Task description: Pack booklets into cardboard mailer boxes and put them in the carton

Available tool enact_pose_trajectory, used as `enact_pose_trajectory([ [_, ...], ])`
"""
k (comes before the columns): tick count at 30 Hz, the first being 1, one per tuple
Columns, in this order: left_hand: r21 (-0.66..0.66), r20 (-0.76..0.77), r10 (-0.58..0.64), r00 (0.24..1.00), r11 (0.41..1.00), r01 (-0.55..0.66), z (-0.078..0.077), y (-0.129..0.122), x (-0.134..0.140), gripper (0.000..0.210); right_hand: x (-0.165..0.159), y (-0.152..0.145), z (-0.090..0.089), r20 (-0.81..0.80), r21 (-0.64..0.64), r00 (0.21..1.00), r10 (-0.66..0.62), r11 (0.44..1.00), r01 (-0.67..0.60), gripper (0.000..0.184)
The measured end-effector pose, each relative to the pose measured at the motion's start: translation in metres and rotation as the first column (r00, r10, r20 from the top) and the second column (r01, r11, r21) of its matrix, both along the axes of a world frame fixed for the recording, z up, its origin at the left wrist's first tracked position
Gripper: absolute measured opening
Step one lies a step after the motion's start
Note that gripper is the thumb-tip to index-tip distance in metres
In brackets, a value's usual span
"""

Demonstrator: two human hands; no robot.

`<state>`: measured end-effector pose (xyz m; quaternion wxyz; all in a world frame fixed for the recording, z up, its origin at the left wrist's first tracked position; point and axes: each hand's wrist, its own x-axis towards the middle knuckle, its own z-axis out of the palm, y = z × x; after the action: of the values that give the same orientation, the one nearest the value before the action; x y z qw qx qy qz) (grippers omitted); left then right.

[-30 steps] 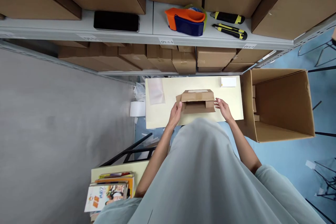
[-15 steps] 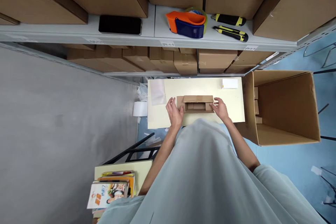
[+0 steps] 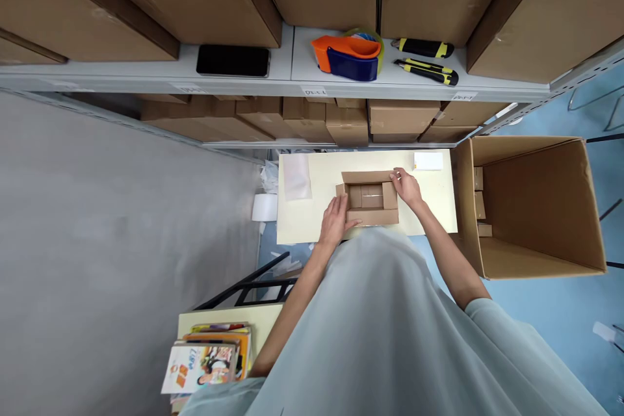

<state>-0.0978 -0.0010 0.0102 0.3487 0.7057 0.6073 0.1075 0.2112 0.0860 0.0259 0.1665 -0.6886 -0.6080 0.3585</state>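
A small cardboard box (image 3: 373, 216) sits on the cream table with its top flaps spread and its inside showing. No contents are visible in it. At the box's left front corner is my left hand (image 3: 334, 221), fingers along the left flap and thumb stretched over the front flap. My right hand (image 3: 406, 186) pinches the right end of the raised back flap (image 3: 366, 177). A small white box (image 3: 428, 161) lies behind my right hand, near the table's back edge.
A large open carton (image 3: 541, 208) holding several small boxes stands right of the table (image 3: 312, 227). A whitish sheet (image 3: 297, 177) lies at the left. On the shelf above are a phone (image 3: 233, 61), a tape dispenser (image 3: 348, 57) and two utility knives (image 3: 424, 48). Magazines (image 3: 199, 367) are stacked lower left.
The cardboard box has tipped so its opening faces up more, and its front flap shows. My left hand has moved to its front corner; my right hand has moved up to the back flap.
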Motion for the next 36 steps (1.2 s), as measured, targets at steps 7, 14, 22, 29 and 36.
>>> enact_pose_trajectory([
  [7, -0.078, 0.085, 0.016, 0.996, 0.997, -0.009, -0.012, -0.006, 0.011, 0.079, -0.012, 0.001, -0.011, 0.156, 0.007, 0.988, 0.017, 1.0, -0.019, 0.045],
  [14, -0.136, 0.139, 0.02, 0.99, 0.991, -0.001, -0.011, -0.013, 0.009, 0.087, 0.002, -0.008, -0.012, -0.021, 0.02, 0.996, 0.082, 0.996, -0.082, 0.051],
  [22, -0.085, 0.147, 0.042, 0.988, 0.996, -0.03, -0.017, -0.013, 0.016, 0.041, 0.002, 0.01, -0.018, 0.08, -0.086, 0.977, -0.2, 0.975, 0.207, 0.033],
  [29, -0.11, 0.19, 0.178, 0.966, 0.981, -0.159, -0.018, -0.014, 0.024, 0.03, -0.037, -0.017, -0.017, 0.31, -0.098, 0.95, 0.04, 0.995, -0.01, 0.058],
  [36, -0.105, 0.203, 0.204, 0.958, 0.977, -0.186, -0.028, -0.017, 0.025, 0.029, -0.007, -0.032, -0.027, -0.015, -0.14, 1.0, -0.006, 0.99, 0.003, 0.071],
])
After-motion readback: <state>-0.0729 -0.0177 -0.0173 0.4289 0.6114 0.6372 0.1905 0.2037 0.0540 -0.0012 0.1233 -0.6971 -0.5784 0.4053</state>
